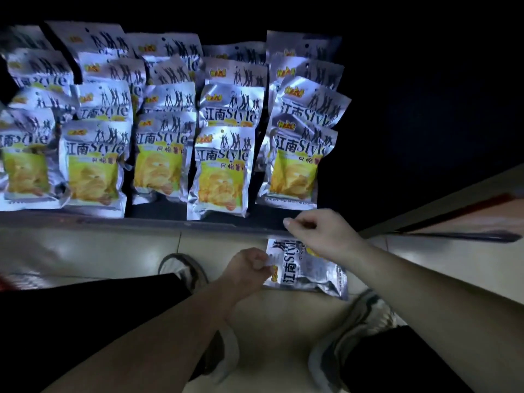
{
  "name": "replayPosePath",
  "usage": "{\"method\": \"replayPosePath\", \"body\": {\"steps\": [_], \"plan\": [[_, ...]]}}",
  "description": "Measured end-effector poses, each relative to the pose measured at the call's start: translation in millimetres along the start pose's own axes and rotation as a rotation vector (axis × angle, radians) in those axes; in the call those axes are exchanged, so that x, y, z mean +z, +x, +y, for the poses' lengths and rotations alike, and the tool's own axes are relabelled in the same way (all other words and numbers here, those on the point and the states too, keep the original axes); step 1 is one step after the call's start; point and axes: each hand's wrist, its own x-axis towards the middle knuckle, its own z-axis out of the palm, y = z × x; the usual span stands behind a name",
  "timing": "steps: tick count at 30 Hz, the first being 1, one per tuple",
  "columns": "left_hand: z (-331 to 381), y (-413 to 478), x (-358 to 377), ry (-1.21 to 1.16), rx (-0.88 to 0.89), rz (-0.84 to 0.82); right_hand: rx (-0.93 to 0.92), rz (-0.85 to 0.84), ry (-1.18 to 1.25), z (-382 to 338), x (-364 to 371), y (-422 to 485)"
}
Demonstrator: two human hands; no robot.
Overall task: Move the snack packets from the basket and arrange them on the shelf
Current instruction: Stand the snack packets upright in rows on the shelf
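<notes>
**Ana:** Nearest the lens, low on the left, what shows?

**Bo:** Dark trousers (pixel 85 321) and the bare left forearm (pixel 158 336), stretched forward over a pale tiled floor (pixel 85 251). A grey shoe (pixel 184 270) pokes out just beyond the knee.

**Ana:** And higher up on that side?

**Bo:** A dark shelf (pixel 141 219) carries the shelf packets (pixel 221 165). They are silver foil bags in five columns, each column overlapping from back to front like tiles. Every bag has black dancing figures on top, bold "Style" lettering and a yellow-green panel of crisps below. The fifth column leans a little to the right.

**Ana:** Moving towards the middle?

**Bo:** The left grip (pixel 249 265) pinches the near left edge of the held packet (pixel 309 276) between thumb and curled fingers. That bag is the same silver kind, turned sideways so its lettering runs up and down. It hangs below the shelf's front edge, above the floor.

**Ana:** And the right?

**Bo:** The right grip (pixel 320 236) sits over the bag's upper right part, fingers curled and thumb against forefinger. I cannot tell whether it actually holds the foil. The right forearm (pixel 425 302) runs back to the corner.
</notes>
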Motion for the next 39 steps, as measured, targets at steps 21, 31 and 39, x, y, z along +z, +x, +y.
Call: {"method": "replayPosePath", "body": {"steps": [21, 31, 39], "plan": [[20, -16, 30, -0.08, -0.065, -0.078, 0.12, -0.171, -0.122, 33, -7, -6], [129, -66, -82, 0.209, 0.396, -0.089, 0.154, -0.121, 0.337, -37, -28, -22], [182, -22, -141, -0.277, 0.328, 0.141, 0.137, 0.202, 0.548, -47, -60, 18]]}}
